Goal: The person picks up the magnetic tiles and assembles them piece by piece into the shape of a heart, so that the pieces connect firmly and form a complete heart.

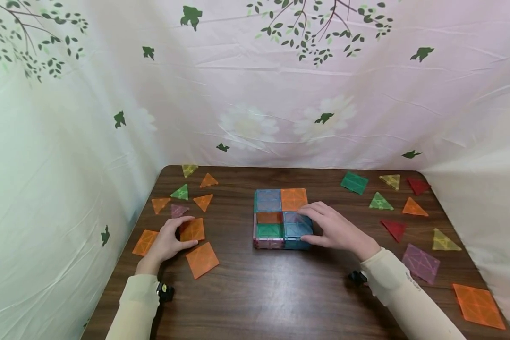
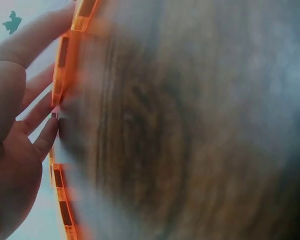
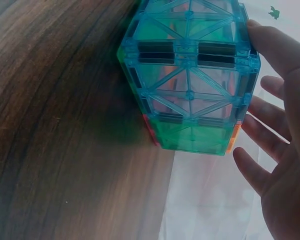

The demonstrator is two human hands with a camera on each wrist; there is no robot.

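A low block of clear magnetic tiles (image 1: 268, 230) stands mid-table. Blue and orange squares cover its back half, and its front left cell is uncovered. My right hand (image 1: 337, 229) spans the blue square (image 1: 296, 230) on the front right cell, thumb at the front edge, fingers at the back. In the right wrist view, the thumb of this hand (image 3: 285, 115) touches the upper edge of the blue-sided block (image 3: 190, 95). At the left, my left hand (image 1: 167, 241) holds an orange square tile (image 1: 193, 230) between thumb and fingers. The left wrist view has the hand (image 2: 20, 120) beside orange tile edges (image 2: 62, 65).
Two more orange squares (image 1: 202, 260) (image 1: 145, 242) lie near my left hand, with small triangles (image 1: 203, 202) behind. On the right are a green square (image 1: 354, 182), several triangles (image 1: 394, 229), a purple square (image 1: 421, 263) and an orange square (image 1: 478, 305). Patterned cloth (image 1: 255, 94) surrounds the table.
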